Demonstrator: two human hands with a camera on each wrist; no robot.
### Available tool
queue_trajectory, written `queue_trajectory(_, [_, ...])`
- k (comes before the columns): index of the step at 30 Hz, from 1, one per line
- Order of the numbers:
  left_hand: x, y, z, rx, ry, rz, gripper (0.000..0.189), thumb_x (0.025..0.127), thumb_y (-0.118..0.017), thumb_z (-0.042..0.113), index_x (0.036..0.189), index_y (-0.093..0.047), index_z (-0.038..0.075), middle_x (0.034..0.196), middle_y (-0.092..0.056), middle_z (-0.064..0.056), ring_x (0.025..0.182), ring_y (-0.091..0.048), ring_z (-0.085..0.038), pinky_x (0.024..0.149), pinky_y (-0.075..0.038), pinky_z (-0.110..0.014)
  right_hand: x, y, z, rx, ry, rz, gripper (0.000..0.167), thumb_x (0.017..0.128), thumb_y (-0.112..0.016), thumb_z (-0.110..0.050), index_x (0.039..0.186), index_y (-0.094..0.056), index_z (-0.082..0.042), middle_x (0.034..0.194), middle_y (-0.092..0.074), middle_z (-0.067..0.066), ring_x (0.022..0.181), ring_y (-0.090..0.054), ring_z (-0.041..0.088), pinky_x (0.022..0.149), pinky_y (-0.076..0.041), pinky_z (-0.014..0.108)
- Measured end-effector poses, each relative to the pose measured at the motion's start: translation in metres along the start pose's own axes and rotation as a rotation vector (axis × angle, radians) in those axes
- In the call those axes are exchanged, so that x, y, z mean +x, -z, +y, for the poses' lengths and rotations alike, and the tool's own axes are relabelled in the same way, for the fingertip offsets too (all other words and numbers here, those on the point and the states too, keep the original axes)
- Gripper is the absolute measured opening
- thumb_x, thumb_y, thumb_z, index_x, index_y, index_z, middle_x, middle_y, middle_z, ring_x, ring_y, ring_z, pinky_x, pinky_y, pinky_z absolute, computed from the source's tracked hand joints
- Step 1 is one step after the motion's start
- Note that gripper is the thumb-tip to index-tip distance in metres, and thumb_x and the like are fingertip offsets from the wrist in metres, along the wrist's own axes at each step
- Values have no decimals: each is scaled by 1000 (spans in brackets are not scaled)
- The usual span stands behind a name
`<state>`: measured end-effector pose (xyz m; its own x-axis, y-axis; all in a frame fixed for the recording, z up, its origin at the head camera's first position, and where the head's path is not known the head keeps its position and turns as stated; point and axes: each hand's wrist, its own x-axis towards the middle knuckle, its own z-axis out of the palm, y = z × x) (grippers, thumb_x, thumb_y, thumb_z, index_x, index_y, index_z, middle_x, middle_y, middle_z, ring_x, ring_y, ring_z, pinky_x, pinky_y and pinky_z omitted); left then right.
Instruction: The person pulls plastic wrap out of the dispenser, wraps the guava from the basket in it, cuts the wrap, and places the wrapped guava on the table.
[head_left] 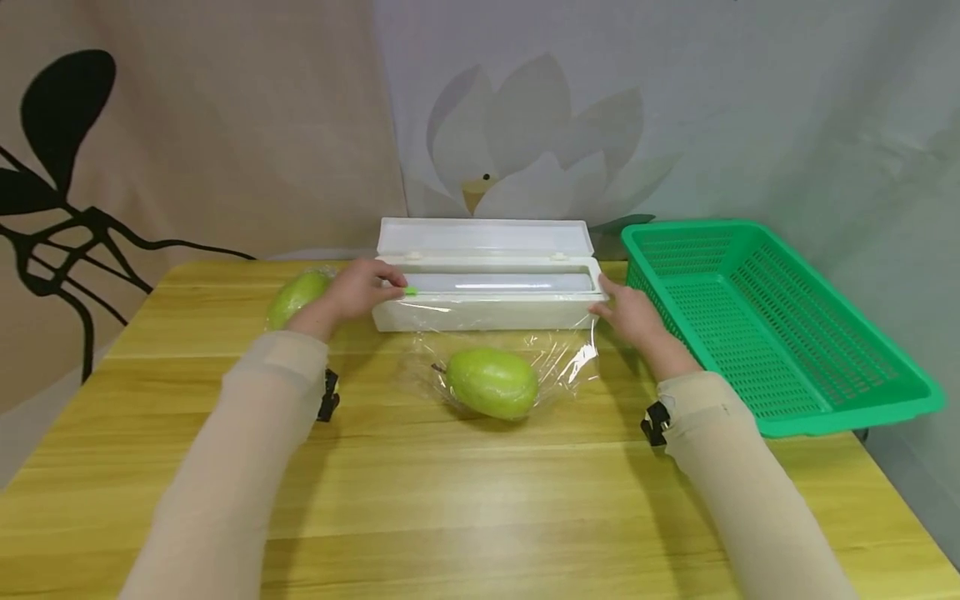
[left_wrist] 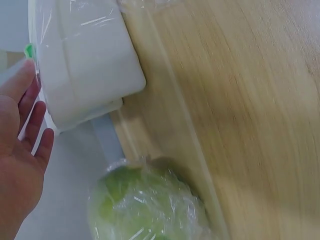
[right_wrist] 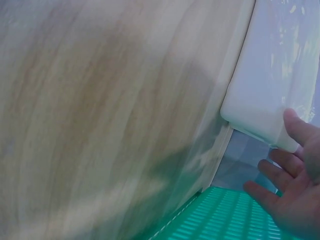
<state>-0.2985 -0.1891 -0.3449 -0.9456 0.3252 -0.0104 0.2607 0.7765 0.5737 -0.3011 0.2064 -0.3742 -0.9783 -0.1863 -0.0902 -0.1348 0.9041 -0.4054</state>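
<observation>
A white cling film box (head_left: 487, 313) stands at the back of the table, its lid (head_left: 483, 237) raised and a roll of film (head_left: 487, 282) inside. At the left end, my left hand (head_left: 358, 288) pinches the small green slider (head_left: 410, 291) of the cutter. My right hand (head_left: 633, 315) grips the right end of the box, thumb (right_wrist: 295, 125) against its front. Clear film (head_left: 573, 354) hangs from the front edge and spreads over a green, melon-like fruit (head_left: 492, 383) lying before the box. The left wrist view shows another green fruit (left_wrist: 145, 205), wrapped in film.
A green perforated basket (head_left: 750, 333) sits to the right, close to my right forearm. Behind the table hangs a printed curtain (head_left: 525, 108). The wooden table (head_left: 480, 508) stretches in front of the fruit.
</observation>
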Motion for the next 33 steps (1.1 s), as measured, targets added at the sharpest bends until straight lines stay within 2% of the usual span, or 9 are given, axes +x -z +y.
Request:
queue_trajectory(5, [-4,4,-1,-6,17,7,19,90,-59,9,105,-65,-2,111,-63,-21,110,-55,-36,97,-43,-49,0,0,1,2,-9,-9,67,96,-52,-27,147,-17,-2,142,-33,29,129,-36,46,109,-31,52])
queue_trajectory(14, [-10,9,-7,41,6,19,18,91,-59,9,103,-65,-2,112,-63,-22,115,-51,-37,101,-39,-51,-1,0,-1,-8,-8,-6,67,95,-52,-27,147,-18,-1,142,-33,29,129,-35,46,110,-30,52])
queue_trajectory(33, [-11,11,-10,85,-1,30,18,90,-60,10,103,-66,-1,114,-63,-21,113,-50,-37,103,-36,-52,1,-1,1,-8,7,-2,66,96,-52,-26,146,-18,0,143,-33,28,130,-34,46,110,-29,51])
